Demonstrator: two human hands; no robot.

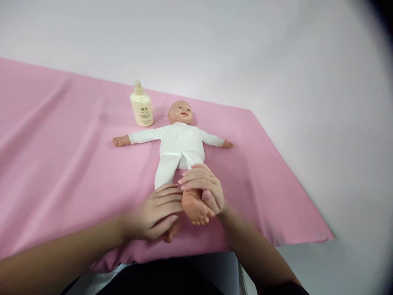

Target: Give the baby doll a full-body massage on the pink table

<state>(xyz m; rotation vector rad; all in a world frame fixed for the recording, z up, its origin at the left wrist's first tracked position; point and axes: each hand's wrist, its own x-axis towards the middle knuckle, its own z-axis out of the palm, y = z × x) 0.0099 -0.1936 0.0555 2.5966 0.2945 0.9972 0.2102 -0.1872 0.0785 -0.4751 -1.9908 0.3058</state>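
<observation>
Flat on its back on the smooth pink cloth-covered counter point(61, 155): a soft plastic baby doll in a white knit suit point(179, 143), arms spread, bare feet toward the near edge. Right hand point(204, 188) wrapped around the doll's raised foot point(195, 209), grip closed on it, thumb under the sole. Left hand point(155, 213) beside that foot, fingers curved against the ankle, covering the other foot; firm hold not clear. Just beyond the doll's shoulder, a rounded cream plastic lotion bottle point(141, 106), upright. Wide bare cloth left of the doll; narrower strip to the counter's right edge.
</observation>
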